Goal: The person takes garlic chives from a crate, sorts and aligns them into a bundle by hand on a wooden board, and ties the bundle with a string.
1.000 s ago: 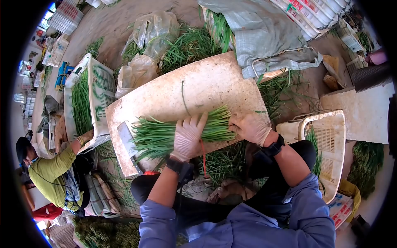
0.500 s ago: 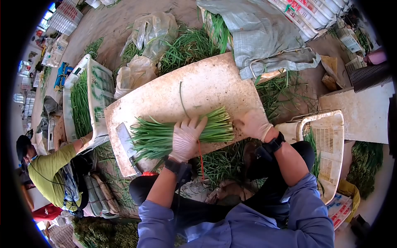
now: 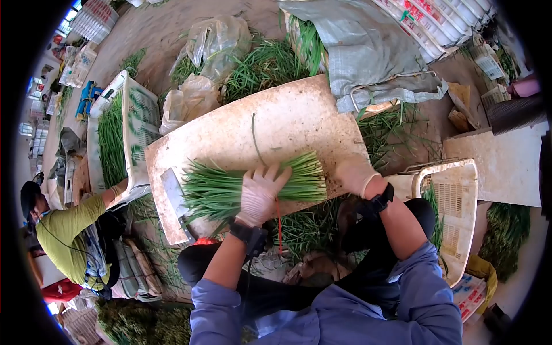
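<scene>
A thick bunch of green chives point(image 3: 218, 187) lies across a worn pale board point(image 3: 287, 115), its pale cut ends at the right. My left hand point(image 3: 261, 192), in a thin whitish glove, presses over the middle of the bunch with its fingers around it. A red strip point(image 3: 279, 224) hangs from beneath that hand over the board's near edge. Just right of the cut ends is my right hand point(image 3: 356, 175), also gloved, apart from the bunch; motion smears its fingers. A broad metal blade point(image 3: 172, 190) rests at the board's left end, and one loose stalk point(image 3: 255, 138) lies farther back.
A white crate point(image 3: 141, 126) of greens stands left, with a co-worker in a yellow-green top point(image 3: 72, 230) reaching to it. At right is another pale crate point(image 3: 454, 224). Beyond the board are plastic bags point(image 3: 213, 46), loose greens point(image 3: 264, 69) and a grey sheet point(image 3: 374, 52).
My right hand has shifted slightly right, away from the cut ends, and its fingers have blurred. My left hand keeps its place on the bunch.
</scene>
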Available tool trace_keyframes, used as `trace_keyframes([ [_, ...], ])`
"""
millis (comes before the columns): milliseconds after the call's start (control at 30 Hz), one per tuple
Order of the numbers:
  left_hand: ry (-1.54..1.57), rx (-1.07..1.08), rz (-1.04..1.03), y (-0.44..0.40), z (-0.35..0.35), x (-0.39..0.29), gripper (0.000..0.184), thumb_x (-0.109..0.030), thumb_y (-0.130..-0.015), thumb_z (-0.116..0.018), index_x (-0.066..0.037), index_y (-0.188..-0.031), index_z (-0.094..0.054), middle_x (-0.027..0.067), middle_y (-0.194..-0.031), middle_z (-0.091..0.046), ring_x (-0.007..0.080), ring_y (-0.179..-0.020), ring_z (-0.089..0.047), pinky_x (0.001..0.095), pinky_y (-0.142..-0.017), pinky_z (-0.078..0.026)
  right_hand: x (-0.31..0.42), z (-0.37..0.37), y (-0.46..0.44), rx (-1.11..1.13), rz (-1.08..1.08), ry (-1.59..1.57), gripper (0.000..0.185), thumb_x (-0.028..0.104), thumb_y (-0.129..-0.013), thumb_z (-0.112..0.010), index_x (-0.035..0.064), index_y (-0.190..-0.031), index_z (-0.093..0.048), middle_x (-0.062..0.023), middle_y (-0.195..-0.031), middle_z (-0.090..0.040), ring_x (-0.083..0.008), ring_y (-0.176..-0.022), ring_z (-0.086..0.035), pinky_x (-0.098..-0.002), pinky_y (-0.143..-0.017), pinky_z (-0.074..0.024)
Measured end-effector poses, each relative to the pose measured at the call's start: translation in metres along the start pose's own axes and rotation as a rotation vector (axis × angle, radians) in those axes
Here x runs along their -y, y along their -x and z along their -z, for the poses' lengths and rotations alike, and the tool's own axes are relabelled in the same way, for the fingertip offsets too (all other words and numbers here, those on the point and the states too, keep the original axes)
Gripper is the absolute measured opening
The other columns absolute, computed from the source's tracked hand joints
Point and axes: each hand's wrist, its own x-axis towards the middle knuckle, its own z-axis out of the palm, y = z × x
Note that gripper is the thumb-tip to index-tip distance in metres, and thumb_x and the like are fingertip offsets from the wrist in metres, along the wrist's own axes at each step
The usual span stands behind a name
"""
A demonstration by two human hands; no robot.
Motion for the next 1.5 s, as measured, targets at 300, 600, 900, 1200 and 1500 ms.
trace_keyframes([
  [300,0.025,-0.033,-0.014,0.002,-0.001,0.001,0.069,-0.024,-0.080,-0.078,-0.022,-0.146,-0.060,0.0132,-0.145,-0.061,0.0373,-0.121,-0.060,0.0561,-0.102,-0.045,0.027,0.019,0.004,-0.059,-0.027,-0.188,0.016,0.014,-0.082,-0.068,0.0150,-0.091,-0.080,-0.0117,-0.091,-0.076,-0.0376,-0.088,-0.072,-0.0494,-0.081,-0.0576],
  [600,0.064,-0.069,-0.008,0.000,0.002,-0.001,0.077,-0.051,-0.076,-0.083,-0.020,-0.144,-0.063,0.0148,-0.142,-0.062,0.0387,-0.118,-0.061,0.0564,-0.100,-0.046,0.024,0.018,0.001,-0.451,0.112,-0.539,0.010,0.015,-0.085,-0.069,0.0108,-0.087,-0.078,-0.0145,-0.097,-0.076,-0.0375,-0.090,-0.072,-0.0464,-0.080,-0.0570],
  [900,0.016,-0.086,-0.021,-0.001,-0.001,-0.001,0.068,-0.038,-0.079,-0.080,-0.020,-0.143,-0.063,0.0140,-0.141,-0.062,0.0363,-0.118,-0.061,0.0555,-0.099,-0.046,0.013,0.027,0.004,-0.043,-0.208,-0.405,0.023,0.031,-0.088,-0.071,0.0122,-0.101,-0.077,-0.0148,-0.093,-0.076,-0.0385,-0.087,-0.072,-0.0485,-0.078,-0.0564],
  [1200,0.019,-0.142,-0.066,-0.001,-0.002,0.003,0.084,-0.059,-0.067,-0.086,-0.017,-0.136,-0.065,0.0141,-0.134,-0.062,0.0352,-0.112,-0.061,0.0537,-0.093,-0.048,0.024,0.002,-0.011,0.000,-0.108,-0.437,0.024,0.032,-0.095,-0.065,0.0124,-0.101,-0.077,-0.0157,-0.091,-0.074,-0.0400,-0.086,-0.071,-0.0498,-0.078,-0.0549],
  [1500,0.118,-0.145,-0.020,-0.003,0.007,0.003,0.080,-0.059,-0.069,-0.084,-0.017,-0.136,-0.067,0.0131,-0.136,-0.064,0.0355,-0.115,-0.061,0.0529,-0.096,-0.046,-0.014,-0.008,-0.009,-0.069,-0.483,-0.129,0.018,0.025,-0.092,-0.066,0.0134,-0.098,-0.078,-0.0195,-0.090,-0.074,-0.0382,-0.088,-0.073,-0.0519,-0.071,-0.0565],
])
